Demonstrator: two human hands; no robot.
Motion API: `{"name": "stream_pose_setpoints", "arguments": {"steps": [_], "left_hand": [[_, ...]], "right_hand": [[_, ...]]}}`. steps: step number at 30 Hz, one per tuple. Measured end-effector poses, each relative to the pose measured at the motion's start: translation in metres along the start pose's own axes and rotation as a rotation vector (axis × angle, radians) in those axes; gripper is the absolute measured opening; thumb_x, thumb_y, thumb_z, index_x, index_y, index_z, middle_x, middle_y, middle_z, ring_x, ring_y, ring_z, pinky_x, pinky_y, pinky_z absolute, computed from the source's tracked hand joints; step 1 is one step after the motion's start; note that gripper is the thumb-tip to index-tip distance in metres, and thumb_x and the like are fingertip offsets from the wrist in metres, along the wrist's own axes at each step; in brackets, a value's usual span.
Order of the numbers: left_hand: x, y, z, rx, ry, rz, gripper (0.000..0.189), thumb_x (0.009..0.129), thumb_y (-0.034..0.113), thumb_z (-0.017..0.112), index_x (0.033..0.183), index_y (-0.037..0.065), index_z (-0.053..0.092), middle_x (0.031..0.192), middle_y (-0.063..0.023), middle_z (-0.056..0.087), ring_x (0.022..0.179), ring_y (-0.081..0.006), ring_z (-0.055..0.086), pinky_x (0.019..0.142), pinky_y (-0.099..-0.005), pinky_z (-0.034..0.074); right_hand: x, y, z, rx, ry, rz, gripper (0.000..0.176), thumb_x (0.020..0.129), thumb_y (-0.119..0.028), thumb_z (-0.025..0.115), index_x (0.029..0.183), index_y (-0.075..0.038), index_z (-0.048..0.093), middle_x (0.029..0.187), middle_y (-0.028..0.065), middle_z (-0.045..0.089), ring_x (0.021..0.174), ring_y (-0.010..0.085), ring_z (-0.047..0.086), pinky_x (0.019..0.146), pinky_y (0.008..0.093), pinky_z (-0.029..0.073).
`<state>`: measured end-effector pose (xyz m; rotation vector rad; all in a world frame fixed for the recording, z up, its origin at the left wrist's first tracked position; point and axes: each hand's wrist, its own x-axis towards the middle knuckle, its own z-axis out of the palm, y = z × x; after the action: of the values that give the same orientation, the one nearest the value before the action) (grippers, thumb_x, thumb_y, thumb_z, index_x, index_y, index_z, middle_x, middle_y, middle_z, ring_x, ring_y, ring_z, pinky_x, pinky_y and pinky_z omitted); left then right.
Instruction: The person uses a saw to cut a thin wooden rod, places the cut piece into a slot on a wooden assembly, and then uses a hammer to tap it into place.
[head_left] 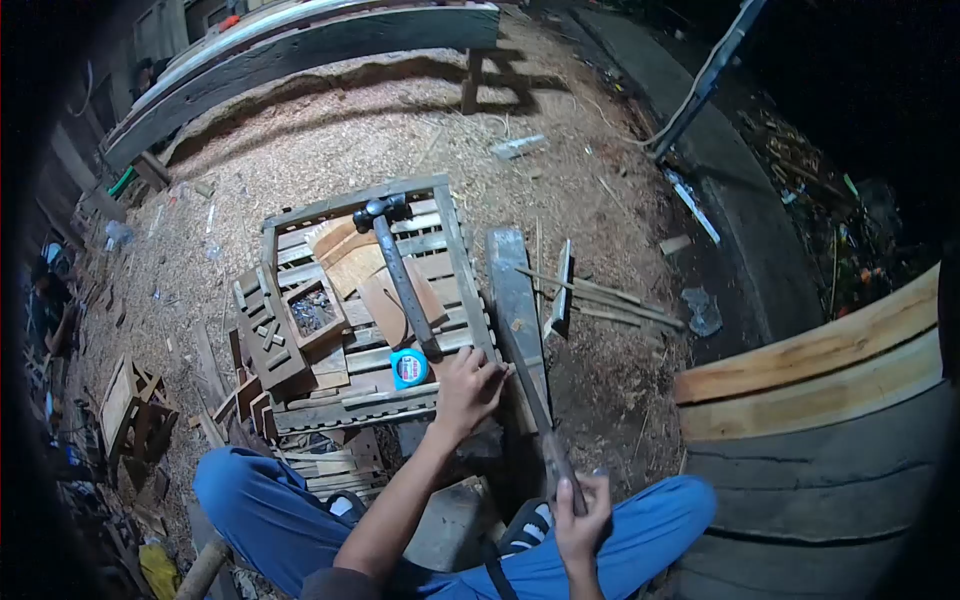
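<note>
My right hand point(583, 515) is closed around the lower end of a long, narrow dark tool point(537, 405), which looks like a file and slants up and left. My left hand point(470, 388) is closed in a pinch beside the tool's upper part, over the edge of a slatted wooden stand point(455, 240). What its fingertips hold is too small to make out. Just left of that hand lies a blue tape measure point(409, 368). A hammer point(400, 275) rests across thin wooden boards point(350, 262), its head pointing away from me.
A small wooden box of nails or screws point(312, 310) sits at the stand's left side by a slotted wooden block point(268, 335). Right of the stand are a grey plank point(508, 270) and thin sticks point(610, 297). Planks point(810, 480) fill the right; a long bench point(320, 65) stands behind.
</note>
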<state>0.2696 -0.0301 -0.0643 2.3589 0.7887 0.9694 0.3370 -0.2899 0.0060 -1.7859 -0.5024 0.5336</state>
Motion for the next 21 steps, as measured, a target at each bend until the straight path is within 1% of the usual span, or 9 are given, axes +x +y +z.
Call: {"name": "stream_pose_setpoints", "arguments": {"steps": [3,7,9,11,13,15,17,18,21], "left_hand": [[0.000,0.003,-0.001,-0.015,0.016,0.010,0.014,0.084,0.012,0.078,0.090,0.004,0.069,0.090,-0.0132,0.054,0.089,-0.0325,0.056,0.073,-0.0449,0.049],[0.001,0.005,-0.006,0.018,0.005,0.018,0.012,0.085,0.012,0.078,0.089,0.004,0.069,0.087,-0.0128,0.055,0.086,-0.0322,0.057,0.073,-0.0451,0.049],[0.003,0.007,-0.007,0.026,0.016,0.018,0.012,0.085,0.013,0.079,0.089,0.004,0.070,0.087,-0.0121,0.055,0.087,-0.0315,0.057,0.073,-0.0444,0.050],[0.002,0.011,-0.006,0.020,0.022,-0.006,0.012,0.085,0.013,0.079,0.089,0.005,0.071,0.088,-0.0119,0.056,0.087,-0.0311,0.058,0.073,-0.0440,0.050],[0.006,0.011,-0.005,0.026,0.026,-0.010,0.013,0.085,0.014,0.080,0.089,0.005,0.071,0.088,-0.0116,0.056,0.087,-0.0307,0.058,0.073,-0.0435,0.051],[0.004,0.012,-0.006,0.018,0.033,-0.024,0.012,0.085,0.014,0.081,0.088,0.006,0.072,0.087,-0.0112,0.055,0.087,-0.0301,0.057,0.073,-0.0429,0.051],[0.004,0.009,-0.008,0.054,0.052,0.016,0.012,0.085,0.014,0.080,0.086,0.006,0.072,0.086,-0.0111,0.055,0.085,-0.0298,0.056,0.072,-0.0428,0.051],[0.001,0.010,-0.008,0.035,0.008,0.055,0.014,0.085,0.015,0.081,0.083,0.006,0.071,0.085,-0.0111,0.054,0.084,-0.0296,0.055,0.071,-0.0422,0.049],[0.002,0.011,-0.006,0.028,-0.024,0.075,0.017,0.085,0.016,0.081,0.081,0.005,0.069,0.084,-0.0110,0.054,0.083,-0.0294,0.054,0.072,-0.0417,0.048]], "right_hand": [[0.040,-0.024,0.048,-0.003,-0.008,-0.078,0.025,0.103,-0.020,0.069,0.110,0.001,0.056,0.085,0.0030,0.062,0.073,0.0061,0.059,0.062,0.0246,0.046],[0.030,-0.015,0.031,-0.038,-0.009,-0.112,0.022,0.103,-0.017,0.069,0.110,-0.001,0.056,0.084,0.0035,0.062,0.072,0.0068,0.060,0.061,0.0237,0.046],[0.004,-0.003,0.003,0.007,-0.024,-0.004,0.022,0.102,-0.013,0.069,0.111,-0.002,0.052,0.082,0.0049,0.063,0.070,0.0067,0.062,0.061,0.0224,0.047],[0.006,0.005,0.006,0.039,-0.001,-0.003,0.022,0.104,-0.015,0.068,0.112,-0.001,0.053,0.084,0.0056,0.065,0.071,0.0086,0.063,0.062,0.0230,0.048],[0.036,-0.016,0.033,-0.011,-0.043,-0.066,0.026,0.103,-0.017,0.069,0.114,0.003,0.056,0.095,0.0123,0.072,0.092,0.0169,0.072,0.077,0.0299,0.056],[0.047,-0.029,0.043,-0.112,-0.098,-0.020,0.028,0.104,-0.020,0.069,0.116,0.002,0.056,0.093,0.0129,0.072,0.091,0.0166,0.071,0.076,0.0309,0.055],[0.040,-0.016,0.035,-0.078,-0.137,0.032,0.027,0.105,-0.021,0.067,0.115,0.001,0.056,0.089,0.0119,0.070,0.087,0.0164,0.070,0.074,0.0313,0.054],[0.034,-0.009,0.034,-0.114,-0.102,-0.067,0.023,0.106,-0.018,0.065,0.114,-0.002,0.051,0.076,0.0027,0.061,0.065,0.0072,0.058,0.055,0.0232,0.042],[0.033,0.003,0.035,0.042,-0.099,0.067,0.023,0.106,-0.016,0.063,0.114,-0.003,0.047,0.075,0.0021,0.059,0.063,0.0063,0.055,0.054,0.0231,0.040]]}}
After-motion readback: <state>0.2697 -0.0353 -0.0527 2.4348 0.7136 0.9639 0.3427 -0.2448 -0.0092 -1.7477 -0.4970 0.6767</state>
